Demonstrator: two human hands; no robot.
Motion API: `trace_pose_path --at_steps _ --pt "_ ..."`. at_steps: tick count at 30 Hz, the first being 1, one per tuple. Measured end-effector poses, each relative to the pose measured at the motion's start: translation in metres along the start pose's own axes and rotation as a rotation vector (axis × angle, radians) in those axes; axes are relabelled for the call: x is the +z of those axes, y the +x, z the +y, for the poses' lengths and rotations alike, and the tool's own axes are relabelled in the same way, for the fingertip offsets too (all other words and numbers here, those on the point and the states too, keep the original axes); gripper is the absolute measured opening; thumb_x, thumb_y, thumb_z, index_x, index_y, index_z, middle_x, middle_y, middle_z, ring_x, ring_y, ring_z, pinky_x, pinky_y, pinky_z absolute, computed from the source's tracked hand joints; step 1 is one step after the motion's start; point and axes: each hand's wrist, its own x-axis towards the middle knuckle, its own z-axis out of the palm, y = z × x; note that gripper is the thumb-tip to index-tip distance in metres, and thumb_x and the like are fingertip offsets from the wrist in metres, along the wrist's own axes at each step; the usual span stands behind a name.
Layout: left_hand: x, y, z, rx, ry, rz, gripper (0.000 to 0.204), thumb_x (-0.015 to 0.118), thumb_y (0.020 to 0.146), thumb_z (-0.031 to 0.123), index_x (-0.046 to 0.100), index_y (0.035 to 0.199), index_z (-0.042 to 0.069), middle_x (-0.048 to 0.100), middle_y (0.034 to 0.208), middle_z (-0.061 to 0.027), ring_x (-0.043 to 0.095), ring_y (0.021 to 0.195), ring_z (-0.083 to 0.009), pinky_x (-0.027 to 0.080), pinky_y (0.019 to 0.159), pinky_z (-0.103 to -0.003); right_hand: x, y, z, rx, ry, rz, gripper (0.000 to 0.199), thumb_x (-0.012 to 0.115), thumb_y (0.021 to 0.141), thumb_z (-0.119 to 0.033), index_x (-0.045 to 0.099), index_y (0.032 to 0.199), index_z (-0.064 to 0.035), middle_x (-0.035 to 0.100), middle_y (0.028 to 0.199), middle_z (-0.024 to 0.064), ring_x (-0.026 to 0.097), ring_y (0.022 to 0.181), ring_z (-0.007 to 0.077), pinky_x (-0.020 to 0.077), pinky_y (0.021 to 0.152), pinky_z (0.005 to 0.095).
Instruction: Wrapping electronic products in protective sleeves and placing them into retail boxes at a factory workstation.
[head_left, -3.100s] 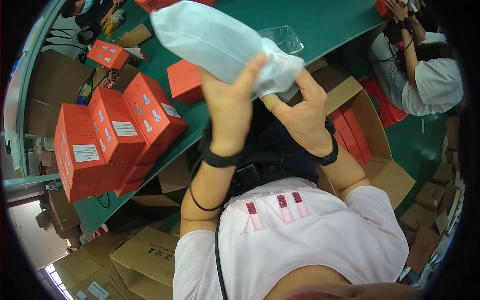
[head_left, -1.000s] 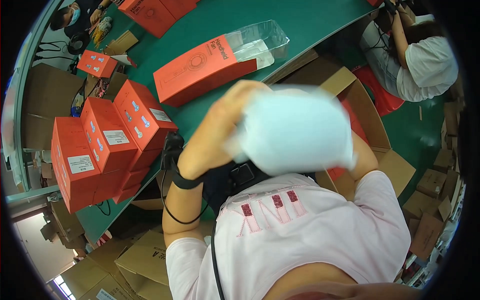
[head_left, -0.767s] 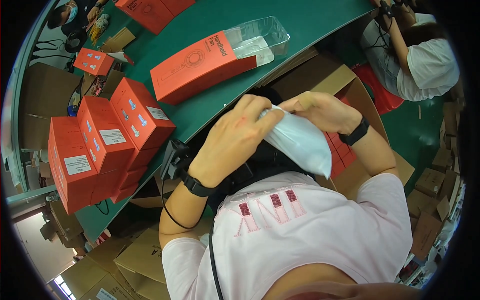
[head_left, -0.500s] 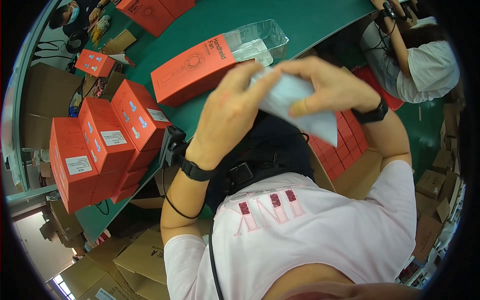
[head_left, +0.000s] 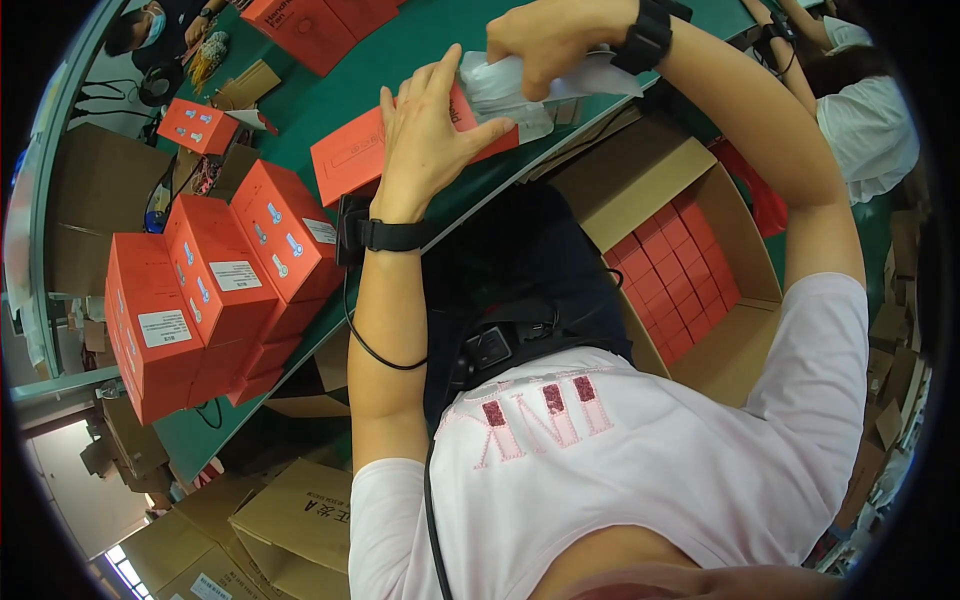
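Observation:
A flat orange box [head_left: 350, 160] lies on the green table [head_left: 300, 90] near its front edge. My left hand [head_left: 425, 130] presses down on the box's right end, fingers spread. My right hand [head_left: 550, 40] is closed around a white plastic bag [head_left: 520, 85] and holds it at that same end of the box. A clear plastic tray is mostly hidden under the bag and my hands.
A stack of several orange boxes [head_left: 210, 290] stands at the left on the table. More orange boxes [head_left: 310, 20] lie at the far side. An open carton [head_left: 690, 280] half filled with orange boxes sits at my right. Other people [head_left: 860, 110] work nearby. Cardboard cartons [head_left: 290, 520] lie below.
My hands have carried the white bag from in front of my chest up to the table. The left hand now rests on the flat orange box.

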Motion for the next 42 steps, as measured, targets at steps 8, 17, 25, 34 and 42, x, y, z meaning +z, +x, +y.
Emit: trace_pose_path --at_steps 8,17,25,34,42 --pt "-0.003 -0.002 -0.008 0.005 0.0 0.012 0.086 0.081 0.074 0.039 0.051 0.143 -0.004 0.058 0.134 -0.0203 0.049 0.129 -0.0368 0.023 0.118 -0.061 0.019 -0.017 0.022 0.098 -0.14 -0.068 0.046 0.081 0.07 -0.025 0.072 0.105 0.004 0.073 0.093 0.0231 0.07 0.086 0.0349 0.0544 0.072 0.0426" --pt "-0.005 0.002 -0.012 0.031 -0.055 -0.017 0.078 0.081 0.073 0.036 0.059 0.134 -0.007 0.06 0.129 -0.0199 0.05 0.125 -0.0349 0.031 0.112 -0.044 -0.007 -0.001 -0.002 0.057 -0.304 -0.06 0.029 0.075 0.072 -0.018 0.074 0.089 0.0055 0.072 0.084 0.0241 0.07 0.08 0.0365 0.0545 0.067 0.0433" --pt "-0.01 0.008 -0.007 -0.023 -0.077 -0.073 0.075 0.083 0.071 0.036 0.061 0.132 -0.001 0.061 0.129 -0.0184 0.052 0.124 -0.0353 0.033 0.111 -0.044 -0.005 -0.032 0.018 -0.369 -0.262 0.381 0.037 0.073 0.071 -0.018 0.07 0.098 0.0066 0.071 0.086 0.024 0.067 0.08 0.0375 0.0528 0.071 0.0453" --pt "-0.011 0.011 -0.008 -0.056 -0.1 -0.113 0.078 0.085 0.068 0.038 0.062 0.131 0.0 0.062 0.126 -0.0168 0.052 0.122 -0.0346 0.034 0.109 -0.044 0.019 0.036 0.015 -0.19 -0.141 0.004 0.033 0.07 0.08 -0.012 0.069 0.108 0.0053 0.071 0.095 0.025 0.068 0.091 0.0376 0.0538 0.079 0.0449" --pt "-0.007 0.009 -0.009 -0.02 -0.071 -0.085 0.078 0.083 0.07 0.04 0.06 0.133 0.0 0.06 0.129 -0.0181 0.05 0.124 -0.0354 0.032 0.11 -0.045 0.09 0.039 0.058 -0.299 0.295 0.77 0.049 0.073 0.085 -0.024 0.065 0.129 -0.0046 0.065 0.128 0.0155 0.061 0.12 0.0316 0.0498 0.101 0.0396"
